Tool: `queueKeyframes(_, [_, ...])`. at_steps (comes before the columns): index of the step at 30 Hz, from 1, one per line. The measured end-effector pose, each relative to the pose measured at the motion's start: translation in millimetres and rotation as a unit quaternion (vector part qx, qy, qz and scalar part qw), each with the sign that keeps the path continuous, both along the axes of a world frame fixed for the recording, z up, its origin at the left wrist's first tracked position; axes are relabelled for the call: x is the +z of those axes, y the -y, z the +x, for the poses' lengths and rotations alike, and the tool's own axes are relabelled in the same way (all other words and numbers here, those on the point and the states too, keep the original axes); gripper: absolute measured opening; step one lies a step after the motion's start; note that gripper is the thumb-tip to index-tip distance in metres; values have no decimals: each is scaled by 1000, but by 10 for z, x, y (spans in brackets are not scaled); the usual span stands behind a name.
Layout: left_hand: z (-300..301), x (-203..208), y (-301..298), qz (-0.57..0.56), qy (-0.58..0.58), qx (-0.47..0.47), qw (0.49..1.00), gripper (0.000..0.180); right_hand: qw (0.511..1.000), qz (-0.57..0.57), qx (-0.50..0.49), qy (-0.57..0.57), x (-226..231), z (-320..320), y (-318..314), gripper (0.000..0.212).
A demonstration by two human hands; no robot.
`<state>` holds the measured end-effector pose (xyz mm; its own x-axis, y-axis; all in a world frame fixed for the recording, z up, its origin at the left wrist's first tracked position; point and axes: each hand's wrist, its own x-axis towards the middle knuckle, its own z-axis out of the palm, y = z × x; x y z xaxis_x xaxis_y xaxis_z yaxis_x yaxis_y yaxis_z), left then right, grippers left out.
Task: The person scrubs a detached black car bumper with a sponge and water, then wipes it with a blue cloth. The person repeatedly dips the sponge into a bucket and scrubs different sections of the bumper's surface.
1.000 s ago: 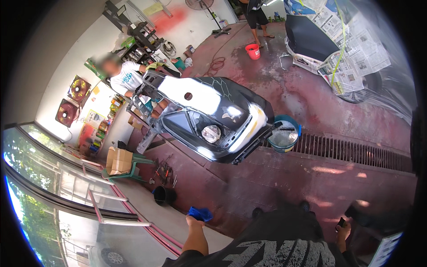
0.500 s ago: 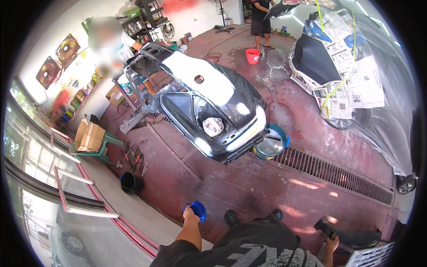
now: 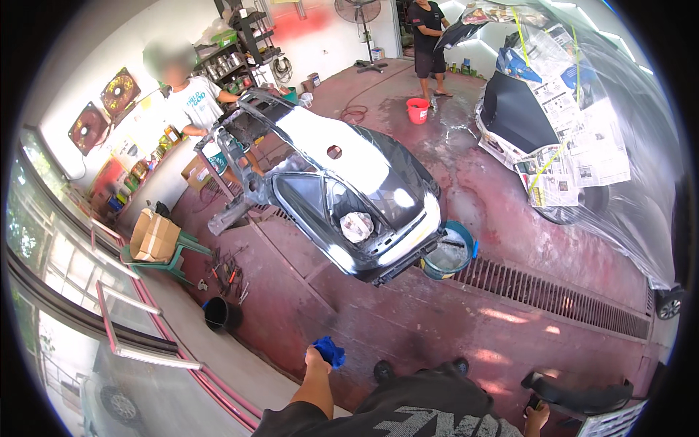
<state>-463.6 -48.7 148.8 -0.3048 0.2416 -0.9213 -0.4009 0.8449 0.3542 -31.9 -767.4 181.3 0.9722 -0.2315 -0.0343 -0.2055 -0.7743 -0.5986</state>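
Note:
My left hand is closed on a bunched blue cloth, held out over the red floor. At the lower right my right hand grips a small dark object, whose kind I cannot make out. Beside that hand lies a long curved black panel. Ahead of me stands a cut-out car body section, painted white and black, with a crumpled whitish bundle in its window opening. Neither hand touches the body section.
A teal bucket of cloudy water stands by the body's near end, beside a floor grate. A black bucket and scattered tools lie left. A masked car fills the right. Two people stand farther off.
The view has tilted up slightly, so the room sits lower. My right hand has lowered the dark object toward the black panel. The left hand still holds the cloth.

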Motion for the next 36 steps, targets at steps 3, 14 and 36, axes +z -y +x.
queueKeyframes(3, [364,616,-26,7,-26,-89,996,60,996,-85,40,-5,133,39,-144,31])
queueKeyframes(14, [224,217,-163,144,188,-36,971,58,991,-132,-24,2,10,-485,58,21])
queueKeyframes(36, [-269,131,-223,232,294,-27,927,50,985,-144,95,3,-204,-299,-249,18])
